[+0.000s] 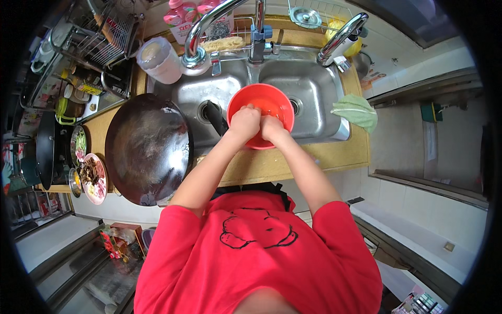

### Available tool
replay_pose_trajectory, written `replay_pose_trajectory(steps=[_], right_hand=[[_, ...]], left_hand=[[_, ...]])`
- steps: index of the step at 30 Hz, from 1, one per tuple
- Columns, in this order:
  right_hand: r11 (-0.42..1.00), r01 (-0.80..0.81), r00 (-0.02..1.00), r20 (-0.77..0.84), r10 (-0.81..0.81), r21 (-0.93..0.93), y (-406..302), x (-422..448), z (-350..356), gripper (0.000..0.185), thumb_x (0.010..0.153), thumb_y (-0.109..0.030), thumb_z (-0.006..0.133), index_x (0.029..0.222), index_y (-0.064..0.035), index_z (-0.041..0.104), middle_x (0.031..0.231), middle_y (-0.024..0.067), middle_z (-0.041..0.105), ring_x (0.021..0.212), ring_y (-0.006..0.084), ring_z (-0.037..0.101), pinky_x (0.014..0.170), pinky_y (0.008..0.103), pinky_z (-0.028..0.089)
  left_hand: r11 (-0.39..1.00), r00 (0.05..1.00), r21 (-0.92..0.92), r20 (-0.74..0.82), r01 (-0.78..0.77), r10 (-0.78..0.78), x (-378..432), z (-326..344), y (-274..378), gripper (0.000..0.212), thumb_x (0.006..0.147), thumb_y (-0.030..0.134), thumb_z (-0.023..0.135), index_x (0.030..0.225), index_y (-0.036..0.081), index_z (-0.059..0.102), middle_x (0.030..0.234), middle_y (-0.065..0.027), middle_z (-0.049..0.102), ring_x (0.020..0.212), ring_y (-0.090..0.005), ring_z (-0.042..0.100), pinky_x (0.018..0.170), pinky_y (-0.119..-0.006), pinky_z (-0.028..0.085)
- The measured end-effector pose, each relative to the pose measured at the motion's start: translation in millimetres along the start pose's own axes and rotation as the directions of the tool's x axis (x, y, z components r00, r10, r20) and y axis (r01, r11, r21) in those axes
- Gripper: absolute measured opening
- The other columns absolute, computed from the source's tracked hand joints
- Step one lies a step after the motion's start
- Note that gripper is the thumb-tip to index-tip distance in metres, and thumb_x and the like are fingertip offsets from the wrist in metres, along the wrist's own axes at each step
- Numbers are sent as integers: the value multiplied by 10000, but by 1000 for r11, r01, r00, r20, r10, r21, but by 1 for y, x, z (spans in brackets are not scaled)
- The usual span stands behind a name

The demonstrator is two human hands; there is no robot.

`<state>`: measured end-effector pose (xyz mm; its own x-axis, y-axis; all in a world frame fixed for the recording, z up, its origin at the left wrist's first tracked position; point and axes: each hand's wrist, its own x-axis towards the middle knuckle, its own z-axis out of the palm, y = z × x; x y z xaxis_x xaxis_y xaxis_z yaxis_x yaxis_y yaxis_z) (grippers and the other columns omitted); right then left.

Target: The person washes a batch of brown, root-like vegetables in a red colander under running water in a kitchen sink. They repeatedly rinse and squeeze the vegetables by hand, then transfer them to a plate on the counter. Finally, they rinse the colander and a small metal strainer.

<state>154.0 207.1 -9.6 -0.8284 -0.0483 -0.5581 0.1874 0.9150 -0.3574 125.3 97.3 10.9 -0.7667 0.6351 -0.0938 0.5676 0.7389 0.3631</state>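
A red plastic bowl with liquid in it sits over the divider of the double-basin steel sink. Both my hands are at the bowl, close together. My left hand, curled, is over its left side; my right hand dips inside, its fingertips hidden. Whether either holds something cannot be told. Left of the bowl a large dark wok lies across the counter and the sink's edge, its black handle reaching over the left basin.
Chrome faucets arch over the back of the sink. A white container stands at the back left, and a green cloth hangs at the right edge. Plates of cut food and a wire dish rack are at the left.
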Motion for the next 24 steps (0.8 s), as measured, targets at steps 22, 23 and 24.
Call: replay_pose_trajectory(steps=[22,23,24], right_hand=[[948,301,613,-783,-109,103,-6,-20,-30,87,690,-90,610,766,-70,646,783,113,593,790,273,539,723,348,424],[942,307,572,-817,-68,136,-6,-20,-28,87,680,-88,616,760,-70,647,780,116,592,798,268,539,716,345,428],[919,305,599,-801,18,249,-5,-18,-24,100,661,-87,628,756,-57,627,785,125,586,783,276,543,720,354,435]], left_hand=[[-562,852,-753,501,344,-150,36,17,-2,234,868,241,400,940,56,524,834,-69,572,740,-182,568,603,-316,496],[-544,868,-776,470,320,-159,38,18,0,218,867,214,398,925,50,528,824,-72,573,735,-180,566,598,-315,492],[-524,882,-799,438,293,-175,37,14,3,204,866,188,396,910,43,533,814,-75,574,729,-177,565,592,-314,489]])
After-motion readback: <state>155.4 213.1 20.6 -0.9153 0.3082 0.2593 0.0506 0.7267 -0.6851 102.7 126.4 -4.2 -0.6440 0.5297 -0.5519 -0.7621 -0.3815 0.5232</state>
